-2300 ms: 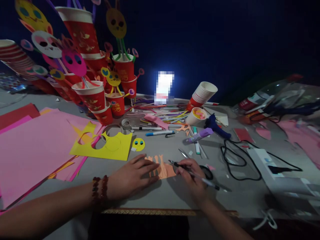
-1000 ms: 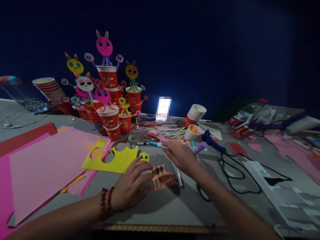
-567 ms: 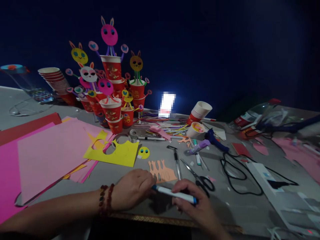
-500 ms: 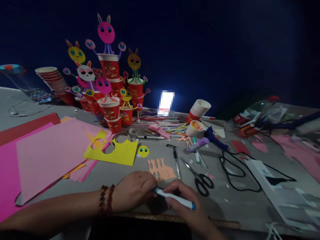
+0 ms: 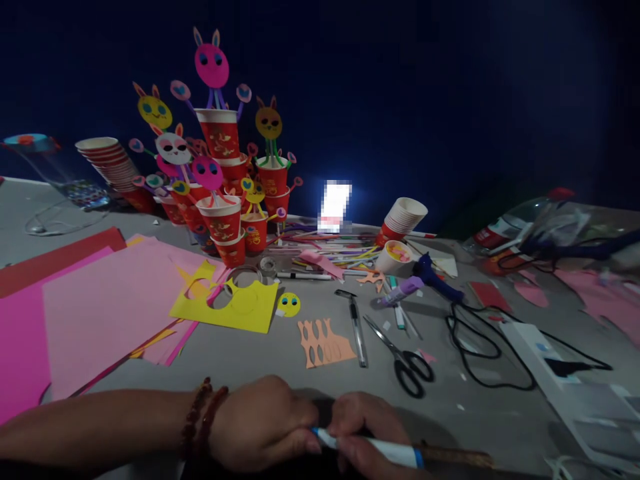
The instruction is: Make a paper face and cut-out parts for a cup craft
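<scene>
Both my hands meet at the table's near edge on a white marker with blue ends (image 5: 385,451). My left hand (image 5: 260,423), beads on its wrist, pinches the marker's left end. My right hand (image 5: 363,427) is wrapped round the marker's barrel. Beyond them on the grey table (image 5: 280,360) lies an orange paper cut-out (image 5: 323,343) with oval holes, untouched. A black pen (image 5: 357,327) and black-handled scissors (image 5: 403,357) lie to its right.
Pink and red paper sheets (image 5: 90,307) and a cut yellow sheet (image 5: 230,307) cover the left. Red cups with paper bunny faces (image 5: 220,180) stand at the back, near a cup stack (image 5: 403,220), loose straws, a glue gun (image 5: 433,277), black cords (image 5: 480,340) and a lit screen (image 5: 334,205).
My right hand put down the pen, reached to the back for the blue-ended marker and brought it to the near edge. My left hand left the orange cut-out and took the marker's end.
</scene>
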`<state>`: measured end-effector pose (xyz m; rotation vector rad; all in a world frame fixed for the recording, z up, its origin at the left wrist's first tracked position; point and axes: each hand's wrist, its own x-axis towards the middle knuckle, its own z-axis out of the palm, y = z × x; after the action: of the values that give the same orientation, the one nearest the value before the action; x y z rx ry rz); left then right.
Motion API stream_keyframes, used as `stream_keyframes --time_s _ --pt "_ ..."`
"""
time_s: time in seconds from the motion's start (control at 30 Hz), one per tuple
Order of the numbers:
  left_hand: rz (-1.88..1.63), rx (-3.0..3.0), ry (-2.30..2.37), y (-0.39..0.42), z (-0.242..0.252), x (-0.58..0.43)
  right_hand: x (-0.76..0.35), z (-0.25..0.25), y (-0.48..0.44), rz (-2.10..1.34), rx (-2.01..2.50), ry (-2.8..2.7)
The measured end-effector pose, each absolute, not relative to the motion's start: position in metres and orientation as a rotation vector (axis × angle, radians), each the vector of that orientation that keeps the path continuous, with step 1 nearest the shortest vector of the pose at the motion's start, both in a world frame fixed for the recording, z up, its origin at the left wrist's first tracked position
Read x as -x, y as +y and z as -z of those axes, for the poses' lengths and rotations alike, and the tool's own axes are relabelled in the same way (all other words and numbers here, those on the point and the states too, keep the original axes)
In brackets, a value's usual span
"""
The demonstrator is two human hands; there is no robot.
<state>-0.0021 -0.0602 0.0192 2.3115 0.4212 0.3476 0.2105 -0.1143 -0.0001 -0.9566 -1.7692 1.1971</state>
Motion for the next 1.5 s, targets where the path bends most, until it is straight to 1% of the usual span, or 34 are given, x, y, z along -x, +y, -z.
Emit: stream_keyframes --time_s 0.1,0.17,0.23,0.27,0.3,0.37,0.43,0.5,0.6,0.7,0.77,0.8,0.93,1.0,1.03,1.2,1.5 --pt "-0.327 -2.017 0.4 -0.061 -0.023 0.002 -0.211 0.0 -0.116 -1.264 1.006 -1.597" --pt "-0.211 -1.725 0.409 -0.062 -0.021 0.01 -0.224 -0.009 -0.112 -1.23 1.03 -1.391" --pt "-0.121 -1.451 0.512 -0.062 -0.019 0.022 -0.246 -0.023 -0.102 -1.084 1.027 -1.144" --pt "-0.137 -1.41 0.602 -0.061 -0.018 0.029 -0.258 -0.029 -0.096 -0.976 1.035 -1.073" --pt "-0.237 -1.48 0.723 -0.058 -0.017 0.034 -0.269 -0.033 -0.09 -0.873 1.032 -1.004" --pt "-0.418 -1.907 0.831 -0.052 -0.015 0.038 -0.281 -0.034 -0.078 -0.822 1.146 -1.101" --pt "-0.518 -2.404 0.692 -0.043 -0.011 0.031 -0.28 -0.023 -0.069 -0.777 1.331 -1.418" --pt "-0.567 -2.716 0.512 -0.035 -0.003 0.019 -0.273 -0.007 -0.062 -0.576 1.313 -1.832" --pt "-0.562 -2.881 0.423 -0.027 0.013 0.004 -0.27 0.011 -0.056 -0.246 1.218 -2.236" --pt "-0.558 -2.885 0.426 -0.023 0.027 0.002 -0.278 0.011 -0.057 -0.047 1.226 -2.309" --pt "-0.544 -2.869 0.417 -0.022 0.032 0.005 -0.281 0.006 -0.06 -0.096 1.241 -2.282" --pt "-0.54 -2.864 0.414 -0.022 0.034 0.006 -0.28 0.004 -0.062 -0.18 1.234 -2.258" --pt "-0.521 -2.86 0.425 -0.021 0.039 0.007 -0.258 0.005 -0.062 -0.759 1.245 -2.012" --pt "-0.514 -2.863 0.424 -0.02 0.039 0.006 -0.245 0.012 -0.057 -0.95 1.284 -1.841" --pt "-0.514 -2.864 0.421 -0.02 0.04 0.006 -0.24 0.017 -0.053 -0.961 1.295 -1.793" --pt "-0.544 -2.843 0.409 -0.019 0.039 0.007 -0.237 0.035 -0.041 -0.803 1.241 -1.812" --pt "-0.496 -2.892 0.406 -0.018 0.036 0.005 -0.239 0.038 -0.041 -0.831 1.236 -1.887"
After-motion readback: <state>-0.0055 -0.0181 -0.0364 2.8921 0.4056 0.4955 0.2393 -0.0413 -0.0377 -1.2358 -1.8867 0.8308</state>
